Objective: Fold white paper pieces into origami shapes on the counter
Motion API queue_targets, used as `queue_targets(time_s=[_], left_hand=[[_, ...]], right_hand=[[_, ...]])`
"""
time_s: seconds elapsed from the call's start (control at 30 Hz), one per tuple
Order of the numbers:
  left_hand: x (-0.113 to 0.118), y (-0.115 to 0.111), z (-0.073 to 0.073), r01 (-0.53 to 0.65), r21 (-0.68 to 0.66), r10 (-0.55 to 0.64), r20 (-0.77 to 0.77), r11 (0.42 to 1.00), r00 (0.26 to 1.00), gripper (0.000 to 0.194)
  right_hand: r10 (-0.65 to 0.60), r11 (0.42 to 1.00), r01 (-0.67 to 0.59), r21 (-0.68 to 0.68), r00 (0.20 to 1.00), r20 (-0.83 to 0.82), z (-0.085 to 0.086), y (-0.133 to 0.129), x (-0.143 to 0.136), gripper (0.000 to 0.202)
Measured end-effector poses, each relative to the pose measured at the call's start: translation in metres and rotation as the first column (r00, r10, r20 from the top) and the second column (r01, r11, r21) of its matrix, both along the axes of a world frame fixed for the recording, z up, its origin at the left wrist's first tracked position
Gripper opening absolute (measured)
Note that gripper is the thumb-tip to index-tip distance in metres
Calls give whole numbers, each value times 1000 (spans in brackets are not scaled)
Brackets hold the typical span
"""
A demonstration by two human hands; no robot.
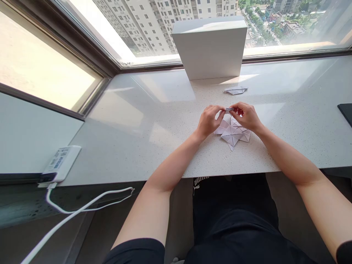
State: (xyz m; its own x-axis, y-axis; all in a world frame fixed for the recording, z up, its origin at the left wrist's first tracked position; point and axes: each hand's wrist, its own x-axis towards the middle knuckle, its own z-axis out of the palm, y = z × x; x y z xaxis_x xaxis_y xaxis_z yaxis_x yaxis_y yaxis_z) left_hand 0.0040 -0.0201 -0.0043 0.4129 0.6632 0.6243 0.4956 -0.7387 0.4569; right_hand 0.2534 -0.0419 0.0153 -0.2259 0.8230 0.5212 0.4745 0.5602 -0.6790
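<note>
Small folded paper (229, 109): slightly right of frame centre, between your two hands, just above the creased paper pieces (231, 136) in the picture.
Left hand (209, 120): your thumb and forefinger are narrow, pinching the left end of the small folded paper.
Right hand (247, 116): your fingertips hold the right end; the remaining fingers curl in behind.
Step at the fold: judged from the two-ended pinch, you are shaping or pressing a fold; the exact action is unclear.
Next move at the fold: would call for light, even pressure, with the edges lined up before a crease is set. Pulling the ends unevenly could skew the layers.
Creased paper pieces: on the countertop (154, 146), below and between your hands, with crease lines radiating across the nearest face. They overlap, so you cannot tell the count or whether they interlock.
Long folded paper (236, 90): lies apart, above your right hand in the frame, near the foot of the white box (213, 55).
Hidden at the fingertips: they cover both ends of the small folded paper; its layers are too small to read.
Hidden by the hands: part of the pile's upper edge.
Cut off: black flat object (347, 113) at the right edge, not identifiable; white cable (74, 216) leaves at lower left.
White device (62, 163): left side of the frame, label print too blurred to read.
</note>
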Motion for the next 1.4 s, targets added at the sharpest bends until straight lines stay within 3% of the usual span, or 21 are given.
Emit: queue_targets(time_s=[0.2,0.37,0.6,0.77,1.03,1.4], left_hand=[[1,1,-4,-35,69,31,53,997,998,16],[4,-2,-4,-58,49,53,103,997,993,13],[7,-8,4,-31,-170,62,183,985,981,14],[6,-7,6,41,-254,20,231,966,973,16],[6,5,0,133,-458,93,439,879,894,32],[9,6,-3,141,-485,110,454,863,884,39]], right_hand=[[-9,1000,9,16,1000,20,-1,0,0,41],[-1,999,0,36,1000,28,-1,0,0,40],[-6,1000,6,-19,1000,8,2,-1,0,40],[-2,1000,2,-11,1000,4,2,-1,1,41],[-10,999,6,-48,997,-73,3,2,6,42],[42,977,-85,-197,976,-212,-3,3,1,69]])
